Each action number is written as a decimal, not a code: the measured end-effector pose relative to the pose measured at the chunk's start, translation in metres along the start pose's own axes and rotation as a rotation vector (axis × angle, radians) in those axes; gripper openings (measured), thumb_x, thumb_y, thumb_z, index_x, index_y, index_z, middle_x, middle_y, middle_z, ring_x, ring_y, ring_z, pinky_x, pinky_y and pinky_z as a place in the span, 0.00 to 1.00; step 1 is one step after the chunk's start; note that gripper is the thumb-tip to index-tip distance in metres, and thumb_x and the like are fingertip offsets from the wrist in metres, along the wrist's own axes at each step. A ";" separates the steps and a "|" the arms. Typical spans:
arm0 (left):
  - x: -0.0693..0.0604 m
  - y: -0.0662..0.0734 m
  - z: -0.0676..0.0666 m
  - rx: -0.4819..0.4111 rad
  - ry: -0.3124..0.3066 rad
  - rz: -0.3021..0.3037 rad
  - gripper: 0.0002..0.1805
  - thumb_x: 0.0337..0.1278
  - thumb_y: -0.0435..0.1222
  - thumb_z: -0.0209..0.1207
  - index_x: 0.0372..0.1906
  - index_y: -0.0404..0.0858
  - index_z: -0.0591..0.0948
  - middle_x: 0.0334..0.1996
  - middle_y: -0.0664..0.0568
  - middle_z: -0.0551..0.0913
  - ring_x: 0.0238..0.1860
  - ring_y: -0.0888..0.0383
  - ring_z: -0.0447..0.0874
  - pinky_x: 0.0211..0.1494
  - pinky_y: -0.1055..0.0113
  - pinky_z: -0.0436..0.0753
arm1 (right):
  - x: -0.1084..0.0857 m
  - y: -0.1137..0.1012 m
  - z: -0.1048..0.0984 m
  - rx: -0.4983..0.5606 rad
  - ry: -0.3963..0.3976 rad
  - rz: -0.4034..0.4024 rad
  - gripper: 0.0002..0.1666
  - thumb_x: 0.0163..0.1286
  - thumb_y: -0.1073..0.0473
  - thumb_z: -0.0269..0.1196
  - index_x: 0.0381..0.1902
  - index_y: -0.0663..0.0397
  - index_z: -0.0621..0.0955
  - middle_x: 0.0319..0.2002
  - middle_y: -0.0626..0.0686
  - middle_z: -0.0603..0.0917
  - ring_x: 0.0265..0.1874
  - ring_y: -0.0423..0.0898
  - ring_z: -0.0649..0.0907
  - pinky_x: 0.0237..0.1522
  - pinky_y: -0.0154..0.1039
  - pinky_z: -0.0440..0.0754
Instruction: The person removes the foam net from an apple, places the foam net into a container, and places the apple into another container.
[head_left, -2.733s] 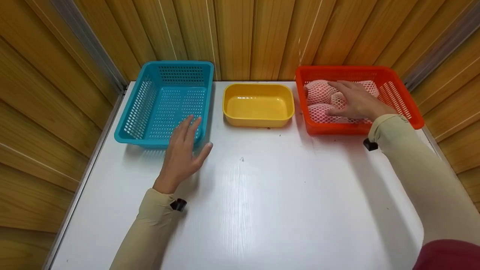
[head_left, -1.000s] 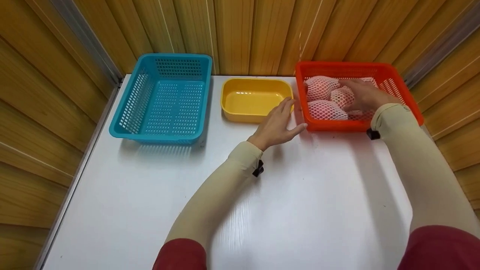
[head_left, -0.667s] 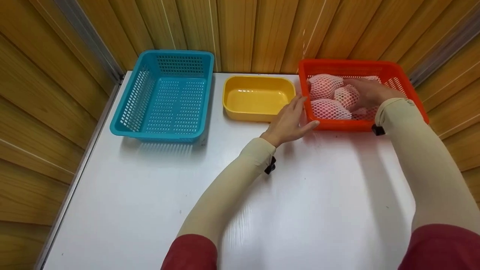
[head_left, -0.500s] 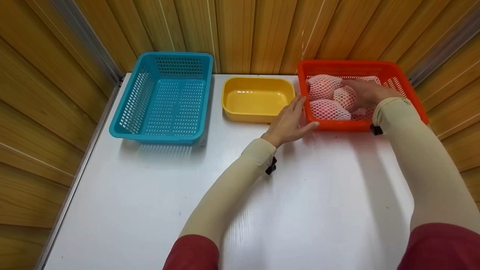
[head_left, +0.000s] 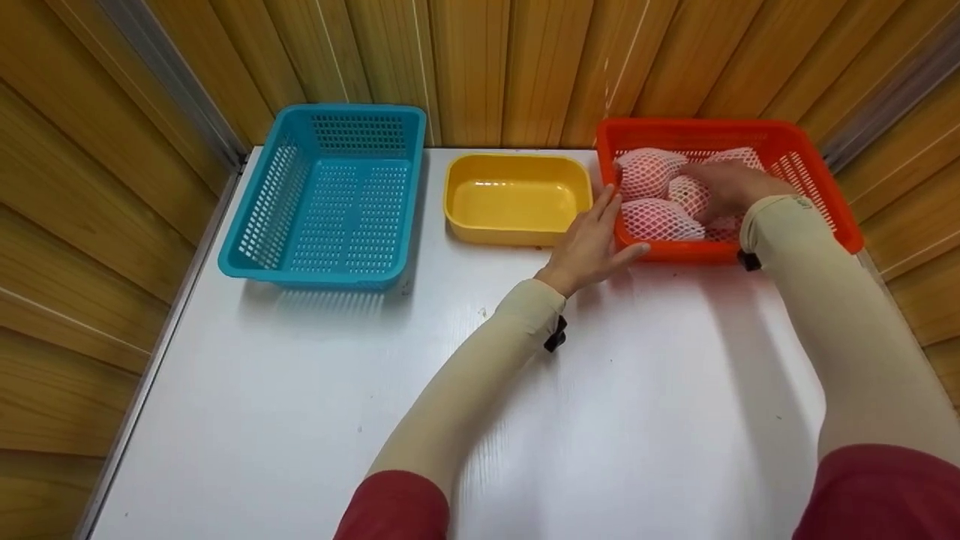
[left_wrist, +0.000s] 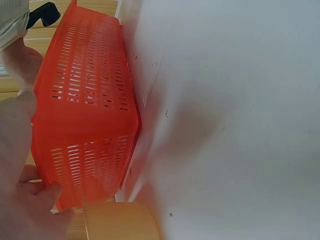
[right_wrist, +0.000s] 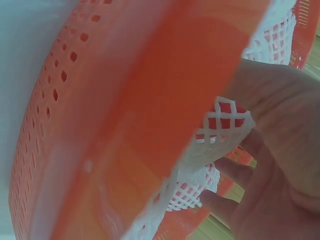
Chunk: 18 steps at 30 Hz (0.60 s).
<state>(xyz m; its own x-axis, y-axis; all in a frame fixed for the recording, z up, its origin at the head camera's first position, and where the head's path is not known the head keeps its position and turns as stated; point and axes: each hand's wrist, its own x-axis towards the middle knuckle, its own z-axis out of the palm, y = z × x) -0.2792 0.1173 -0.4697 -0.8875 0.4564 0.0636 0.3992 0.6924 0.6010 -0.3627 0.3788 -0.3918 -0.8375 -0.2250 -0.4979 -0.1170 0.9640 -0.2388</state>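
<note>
Right hand (head_left: 731, 189) is down inside the red basket (head_left: 694, 253), thumb and fingers about a netted bundle (head_left: 687, 197); whether they grip it, I can't tell! Other netted bundles (head_left: 649, 172) crowd that hand, the rim hemming it in. Left hand (head_left: 585, 249), fingers straight, sits at the basket's corner; yellow tub (head_left: 495, 235) just left of it, blue basket (head_left: 349, 279) farther left. Wooden wall (head_left: 469, 75) beyond both hands, white table (head_left: 637, 420) spreading wide on their near side!
</note>
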 end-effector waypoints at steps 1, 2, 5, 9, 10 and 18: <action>0.000 0.000 0.000 -0.004 0.003 -0.001 0.54 0.62 0.67 0.55 0.84 0.45 0.49 0.84 0.58 0.41 0.79 0.56 0.56 0.79 0.68 0.56 | 0.000 0.000 0.001 -0.017 0.000 0.008 0.58 0.60 0.52 0.77 0.82 0.38 0.58 0.77 0.69 0.58 0.70 0.75 0.60 0.60 0.82 0.61; 0.000 0.000 0.001 -0.008 0.006 -0.001 0.54 0.62 0.67 0.56 0.84 0.45 0.50 0.84 0.58 0.41 0.79 0.56 0.56 0.79 0.68 0.56 | 0.001 0.000 0.001 -0.039 0.000 0.010 0.58 0.60 0.52 0.77 0.82 0.38 0.57 0.77 0.69 0.58 0.70 0.75 0.60 0.59 0.82 0.61; -0.001 -0.001 0.002 -0.005 0.015 0.007 0.54 0.63 0.67 0.56 0.84 0.44 0.50 0.84 0.57 0.42 0.79 0.55 0.57 0.79 0.67 0.55 | 0.003 0.002 0.003 -0.087 -0.004 0.015 0.59 0.60 0.51 0.76 0.82 0.38 0.56 0.77 0.71 0.58 0.69 0.77 0.59 0.57 0.83 0.62; -0.002 -0.001 0.002 0.007 0.025 0.011 0.54 0.63 0.67 0.56 0.83 0.43 0.51 0.84 0.56 0.43 0.78 0.54 0.59 0.79 0.67 0.55 | 0.003 0.002 0.003 -0.084 -0.008 0.025 0.60 0.59 0.49 0.77 0.82 0.36 0.56 0.76 0.71 0.57 0.68 0.78 0.59 0.55 0.84 0.63; -0.002 -0.001 0.002 0.009 0.027 0.012 0.54 0.63 0.68 0.55 0.83 0.43 0.52 0.84 0.56 0.43 0.78 0.54 0.59 0.79 0.67 0.55 | 0.002 0.001 0.002 -0.072 -0.008 0.030 0.60 0.59 0.50 0.77 0.82 0.35 0.56 0.76 0.72 0.57 0.68 0.78 0.59 0.55 0.84 0.64; -0.001 -0.001 0.002 0.024 0.028 0.009 0.54 0.62 0.69 0.54 0.84 0.46 0.51 0.84 0.57 0.43 0.78 0.56 0.58 0.79 0.69 0.55 | -0.002 -0.003 0.003 -0.059 0.020 0.042 0.58 0.60 0.50 0.77 0.82 0.34 0.58 0.74 0.73 0.60 0.63 0.78 0.63 0.51 0.82 0.69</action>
<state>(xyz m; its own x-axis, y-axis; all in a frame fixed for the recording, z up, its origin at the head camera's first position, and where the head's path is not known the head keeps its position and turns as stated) -0.2786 0.1169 -0.4718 -0.8900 0.4468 0.0913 0.4119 0.7017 0.5814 -0.3594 0.3759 -0.3927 -0.8529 -0.1815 -0.4895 -0.1122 0.9794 -0.1676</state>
